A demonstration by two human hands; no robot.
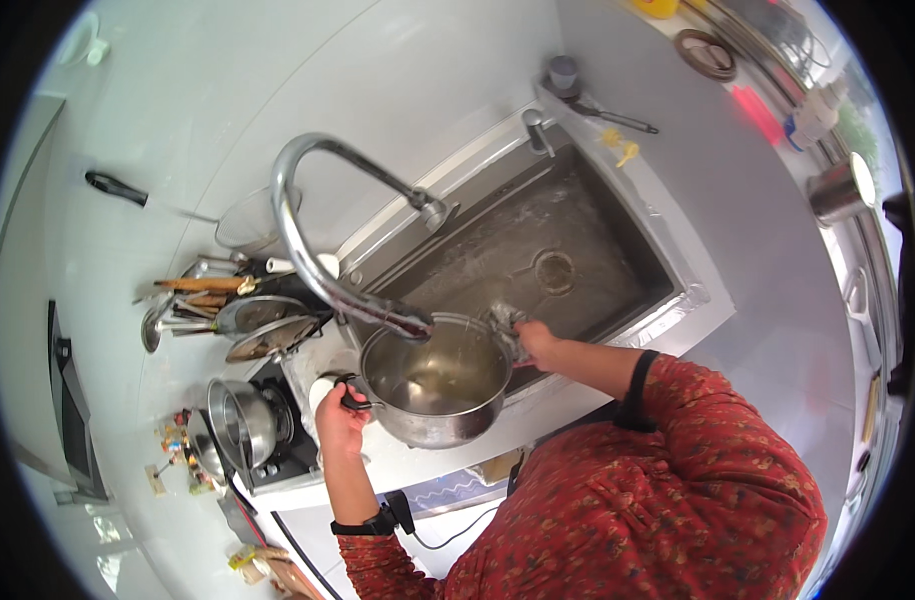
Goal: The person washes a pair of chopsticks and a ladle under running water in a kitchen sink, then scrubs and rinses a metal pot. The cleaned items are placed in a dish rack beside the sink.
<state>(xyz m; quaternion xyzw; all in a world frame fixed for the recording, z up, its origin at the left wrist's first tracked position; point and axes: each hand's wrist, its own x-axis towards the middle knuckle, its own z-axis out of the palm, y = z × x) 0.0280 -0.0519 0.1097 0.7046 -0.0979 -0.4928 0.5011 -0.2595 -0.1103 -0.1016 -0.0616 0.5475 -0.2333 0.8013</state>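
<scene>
A large stainless steel pot (pixel 435 375) with liquid in it stands tilted at the sink's left front, partly over the counter edge. My left hand (pixel 343 420) grips the pot's black side handle (pixel 352 403). On the pot's right side, my right hand (pixel 534 343) holds a greyish, crumpled cloth or scrubber (pixel 508 319), which touches or nearly touches the outer wall. The spout of the chrome gooseneck faucet (pixel 292 247) ends above the pot's rim. Behind and to the right lies the dark sink basin (pixel 607 247) with its round drain (pixel 553 271).
At the left are a utensil rack with pans and ladles (pixel 262 319), a wire strainer (pixel 251 217) on the wall, and a gas stove (pixel 292 442) with a steel bowl (pixel 247 424). A soap dispenser (pixel 535 129) and a peeler-like tool (pixel 615 118) sit behind the sink.
</scene>
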